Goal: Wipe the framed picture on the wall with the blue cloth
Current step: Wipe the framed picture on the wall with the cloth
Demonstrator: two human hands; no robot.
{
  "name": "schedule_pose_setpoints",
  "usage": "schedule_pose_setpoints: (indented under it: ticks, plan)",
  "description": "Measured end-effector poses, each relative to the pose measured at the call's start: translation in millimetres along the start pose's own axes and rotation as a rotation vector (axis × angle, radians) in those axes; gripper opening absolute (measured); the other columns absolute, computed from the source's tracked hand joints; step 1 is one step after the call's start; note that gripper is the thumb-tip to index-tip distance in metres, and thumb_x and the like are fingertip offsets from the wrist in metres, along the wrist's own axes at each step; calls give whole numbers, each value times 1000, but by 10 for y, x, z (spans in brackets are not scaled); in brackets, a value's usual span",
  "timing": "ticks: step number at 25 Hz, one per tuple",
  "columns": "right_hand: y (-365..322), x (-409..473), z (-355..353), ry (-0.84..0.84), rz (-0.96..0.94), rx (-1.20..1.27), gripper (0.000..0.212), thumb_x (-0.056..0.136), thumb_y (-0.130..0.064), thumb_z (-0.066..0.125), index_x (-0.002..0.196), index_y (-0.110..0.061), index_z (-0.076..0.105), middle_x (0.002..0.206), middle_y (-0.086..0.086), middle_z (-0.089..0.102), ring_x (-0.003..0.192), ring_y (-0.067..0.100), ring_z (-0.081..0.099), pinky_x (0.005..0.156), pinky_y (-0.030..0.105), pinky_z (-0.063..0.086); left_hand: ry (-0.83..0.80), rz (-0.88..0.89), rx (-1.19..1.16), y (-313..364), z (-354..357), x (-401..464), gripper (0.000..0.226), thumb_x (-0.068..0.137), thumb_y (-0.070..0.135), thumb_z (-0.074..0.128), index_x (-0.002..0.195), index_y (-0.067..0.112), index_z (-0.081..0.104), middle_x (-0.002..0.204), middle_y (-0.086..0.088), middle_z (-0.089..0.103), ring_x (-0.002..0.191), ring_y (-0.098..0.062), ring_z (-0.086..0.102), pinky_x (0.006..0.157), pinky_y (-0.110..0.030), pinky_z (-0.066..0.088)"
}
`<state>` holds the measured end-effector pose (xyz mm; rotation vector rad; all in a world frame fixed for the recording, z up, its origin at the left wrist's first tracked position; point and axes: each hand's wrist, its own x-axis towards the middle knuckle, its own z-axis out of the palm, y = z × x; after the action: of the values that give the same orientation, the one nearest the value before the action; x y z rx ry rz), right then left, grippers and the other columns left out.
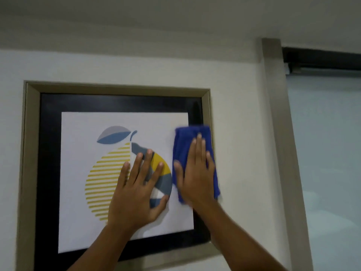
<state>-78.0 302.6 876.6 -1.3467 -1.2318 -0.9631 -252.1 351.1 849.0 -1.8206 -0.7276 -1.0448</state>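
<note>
Cloth point(195, 137) lies flat under right hand point(197, 173), seemingly pressed.

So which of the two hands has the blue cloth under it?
The right hand, pressing the blue cloth flat on the picture's right edge; the left hand rests bare.

Quick count: two hands up on the wall, the left hand point(136, 190) and the right hand point(196, 173). One blue cloth point(192, 133), at the right edge of the one framed picture point(48, 153). One lemon print point(109, 173) inside it. One vertical post point(273, 114) off right.
</note>
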Motion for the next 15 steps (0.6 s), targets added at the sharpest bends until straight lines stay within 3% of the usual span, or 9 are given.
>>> schedule_pose_setpoints:
  ticks: [2, 4, 8, 11, 13, 15]
  plan:
    - [-123, 786, -94, 68, 39, 23, 73, 101, -48, 30, 155, -3, 9, 164, 11, 5, 151, 23, 3, 121, 39, 7, -11, 2, -3, 4, 23, -22, 84, 90, 67, 36, 159, 22, 21, 170, -13, 13, 155, -36, 14, 123, -57, 16]
    - [-212, 1012, -86, 126, 74, -15, 72, 102, -46, 31, 155, -3, 9, 164, 11, 5, 151, 22, 3, 121, 39, 9, -13, -3, -10, -7, 20, -35, 83, 91, 69, 34, 159, 22, 22, 169, -13, 16, 155, -36, 16, 121, -59, 20]
    - [-82, -296, 121, 123, 126, -6, 71, 100, -50, 32, 156, -10, 11, 164, 5, 12, 149, 21, 15, 117, 42, 24, -17, 4, -7, 20, -40, -32, 82, 91, 68, 33, 158, 21, 25, 168, -15, 19, 154, -37, 17, 121, -58, 19]
    - [64, -1519, 172, 44, 127, 38, 71, 99, -58, 10, 157, -17, 8, 164, -6, 11, 136, 22, 40, 114, 37, 23, -22, 2, -8, 19, -26, -46, 83, 91, 68, 34, 158, 20, 26, 168, -14, 17, 155, -36, 14, 123, -56, 16]
    - [168, -1544, 141, -48, 94, -6, 73, 99, -58, 6, 156, -15, 8, 164, -3, 10, 133, 24, 44, 117, 32, 12, -22, 1, -4, 15, -12, -36, 84, 90, 68, 37, 158, 20, 25, 169, -14, 15, 156, -35, 12, 124, -54, 12]
    - [136, -963, 57, 3, 36, -67, 73, 99, -57, 21, 155, -12, 14, 162, 3, 17, 141, 27, 37, 119, 30, 5, -24, 9, 0, 1, -6, -44, 86, 89, 68, 40, 158, 20, 24, 169, -14, 14, 156, -35, 11, 125, -54, 10]
